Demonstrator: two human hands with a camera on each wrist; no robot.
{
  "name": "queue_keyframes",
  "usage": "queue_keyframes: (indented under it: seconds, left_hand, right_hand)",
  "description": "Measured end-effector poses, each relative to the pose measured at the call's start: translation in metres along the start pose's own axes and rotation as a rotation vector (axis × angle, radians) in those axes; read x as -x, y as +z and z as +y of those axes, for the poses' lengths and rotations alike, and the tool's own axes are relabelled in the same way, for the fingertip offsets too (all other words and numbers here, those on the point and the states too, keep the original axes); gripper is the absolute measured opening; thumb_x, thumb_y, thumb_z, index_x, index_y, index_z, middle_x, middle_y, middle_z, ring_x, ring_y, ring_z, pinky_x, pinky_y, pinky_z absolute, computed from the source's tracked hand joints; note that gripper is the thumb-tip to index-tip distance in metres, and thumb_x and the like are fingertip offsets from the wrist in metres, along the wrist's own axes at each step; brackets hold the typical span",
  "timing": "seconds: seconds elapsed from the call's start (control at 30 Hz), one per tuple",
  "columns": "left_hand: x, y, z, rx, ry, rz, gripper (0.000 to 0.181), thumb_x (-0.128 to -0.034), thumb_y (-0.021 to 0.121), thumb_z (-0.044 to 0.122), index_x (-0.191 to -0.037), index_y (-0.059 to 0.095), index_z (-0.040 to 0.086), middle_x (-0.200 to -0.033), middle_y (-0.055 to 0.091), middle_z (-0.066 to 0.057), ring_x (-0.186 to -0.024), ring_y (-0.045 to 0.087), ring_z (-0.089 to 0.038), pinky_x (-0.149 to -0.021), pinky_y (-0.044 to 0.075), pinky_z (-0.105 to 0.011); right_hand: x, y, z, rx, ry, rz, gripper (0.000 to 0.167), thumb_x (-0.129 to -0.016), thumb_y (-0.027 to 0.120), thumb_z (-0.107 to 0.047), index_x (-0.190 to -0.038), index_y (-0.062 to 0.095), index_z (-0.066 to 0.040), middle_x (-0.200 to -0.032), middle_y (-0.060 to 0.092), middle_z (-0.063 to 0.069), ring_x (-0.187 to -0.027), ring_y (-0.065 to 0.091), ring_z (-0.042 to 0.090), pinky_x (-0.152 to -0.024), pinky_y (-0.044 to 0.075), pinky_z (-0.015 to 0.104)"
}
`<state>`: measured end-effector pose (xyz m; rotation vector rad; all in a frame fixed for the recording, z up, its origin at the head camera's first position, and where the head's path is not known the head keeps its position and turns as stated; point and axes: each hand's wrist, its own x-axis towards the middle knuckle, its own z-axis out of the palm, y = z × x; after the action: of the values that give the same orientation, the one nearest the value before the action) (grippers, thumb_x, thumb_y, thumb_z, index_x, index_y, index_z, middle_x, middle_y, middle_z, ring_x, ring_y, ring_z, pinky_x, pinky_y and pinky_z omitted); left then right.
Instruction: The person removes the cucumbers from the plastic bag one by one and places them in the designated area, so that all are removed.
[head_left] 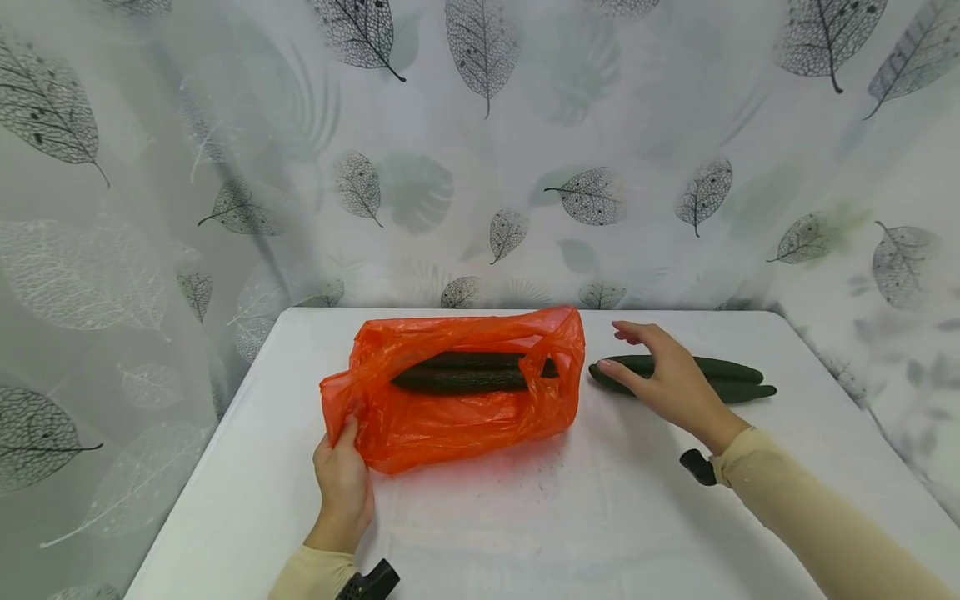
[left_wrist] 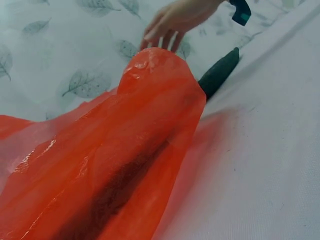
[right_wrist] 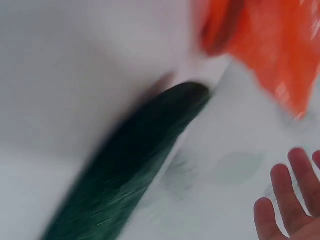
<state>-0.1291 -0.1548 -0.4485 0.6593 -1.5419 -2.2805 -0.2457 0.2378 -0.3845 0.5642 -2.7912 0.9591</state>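
Observation:
An orange plastic bag lies on its side, its opening showing dark green cucumbers inside. My left hand pinches the bag's left edge between thumb and fingers; part of those fingers is hidden behind the plastic. To the right of the bag, two more cucumbers lie side by side on the table. Over their left part hovers my right hand, fingers spread and holding nothing. In the right wrist view, one cucumber appears large and blurred, apart from the fingers.
Everything lies on a white table with rounded far corners. A pale curtain printed with leaves hangs behind the table and along its sides. Each wrist carries a small black device, such as the one on the right.

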Motion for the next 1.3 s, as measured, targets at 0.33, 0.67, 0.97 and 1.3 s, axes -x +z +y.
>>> queue_keyframes:
  seconds: [0.33,0.67,0.97,1.3]
  left_hand:
    - [-0.001,0.002,0.000,0.027,-0.027,0.026,0.050,-0.1105,0.036,0.024,-0.152,0.036,-0.003,-0.146,0.041,-0.008,-0.133,0.038,-0.021,-0.117,0.030,-0.033]
    - [0.000,0.003,-0.003,0.062,-0.026,0.030,0.044,-0.1092,0.034,0.024,-0.143,0.040,-0.004,-0.129,0.047,-0.003,-0.124,0.042,-0.019,-0.111,0.036,-0.029]
    - [0.000,0.005,-0.003,0.061,-0.029,-0.011,0.050,-0.1091,0.030,0.030,-0.150,0.032,0.001,-0.145,0.039,-0.004,-0.132,0.037,-0.019,-0.114,0.033,-0.031]
    - [0.000,0.005,-0.002,0.060,-0.033,0.001,0.049,-0.1098,0.029,0.032,-0.150,0.033,0.004,-0.145,0.040,-0.002,-0.132,0.037,-0.018,-0.114,0.033,-0.030]
  right_hand:
    - [-0.008,0.023,-0.067,0.119,-0.270,0.081,0.069,-0.092,0.070,-0.051,-0.140,0.055,-0.004,-0.135,0.056,0.011,-0.117,0.056,0.031,-0.102,0.045,0.053]
    - [-0.027,0.050,-0.110,0.116,-0.299,-0.011,0.078,-0.089,0.067,-0.063,-0.141,0.054,-0.007,-0.137,0.056,0.009,-0.116,0.056,0.029,-0.099,0.048,0.048]
    - [-0.045,0.061,-0.140,-0.128,-0.273,0.007,0.074,-0.089,0.069,-0.059,-0.145,0.050,-0.015,-0.132,0.056,0.000,-0.118,0.056,0.021,-0.095,0.049,0.040]
    - [-0.061,0.081,-0.140,-0.382,-0.095,-0.099,0.055,-0.090,0.075,-0.049,-0.129,0.060,-0.014,-0.124,0.064,0.003,-0.114,0.059,0.019,-0.100,0.048,0.044]
